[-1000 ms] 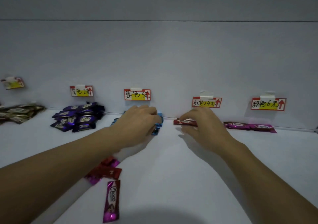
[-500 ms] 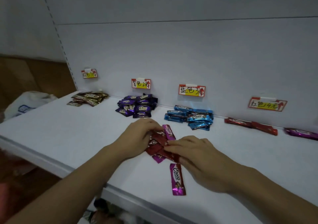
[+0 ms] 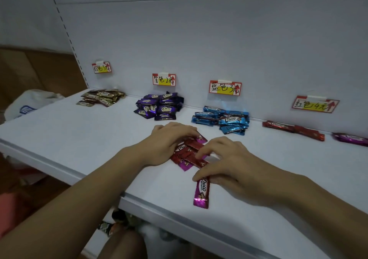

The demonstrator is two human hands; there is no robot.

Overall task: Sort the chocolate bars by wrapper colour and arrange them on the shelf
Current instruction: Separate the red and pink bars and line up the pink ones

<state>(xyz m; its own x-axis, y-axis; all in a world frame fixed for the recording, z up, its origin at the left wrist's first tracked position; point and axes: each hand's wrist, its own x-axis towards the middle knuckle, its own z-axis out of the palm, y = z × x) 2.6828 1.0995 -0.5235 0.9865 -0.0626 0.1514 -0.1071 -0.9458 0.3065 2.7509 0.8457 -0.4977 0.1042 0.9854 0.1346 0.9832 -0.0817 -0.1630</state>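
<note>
At shelf front: hands back from blue stack and red row onto the red/pink pile, next pick. Left hand flat on it, right hand fingertips down (grip unclear).

The white shelf runs wide and flat, with sorted heaps lined up along its far edge. From the left lie a brown-and-gold pile, a purple pile and a blue pile. Right of those, two red bars lie end to end, and a pink bar lies at the right edge of view. Nearer, around the middle, sits a mixed heap of red and pink bars. A single pink bar lies near the front lip, pointing towards it.
</note>
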